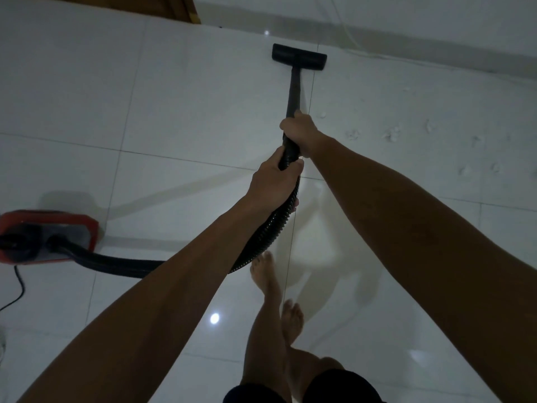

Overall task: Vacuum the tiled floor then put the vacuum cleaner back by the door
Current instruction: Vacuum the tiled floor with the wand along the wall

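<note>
Both hands are wrapped round the vacuum: the right hand [299, 132] grips the black wand [293, 88] higher up, and the left hand [273, 181] holds the ribbed hose [273, 228] just below it. The floor head [299, 56] lies flat on the tiled floor [174, 97] near the far wall's edge, and the red canister [46, 235] sits at the left edge. Pale scraps [392, 135] lie to the right, so slow, overlapping strokes that way, head kept flat, should serve best.

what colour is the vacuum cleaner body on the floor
Red casing with a dark grey top, seen in the head view: vacuum cleaner body, at the left edge.
</note>
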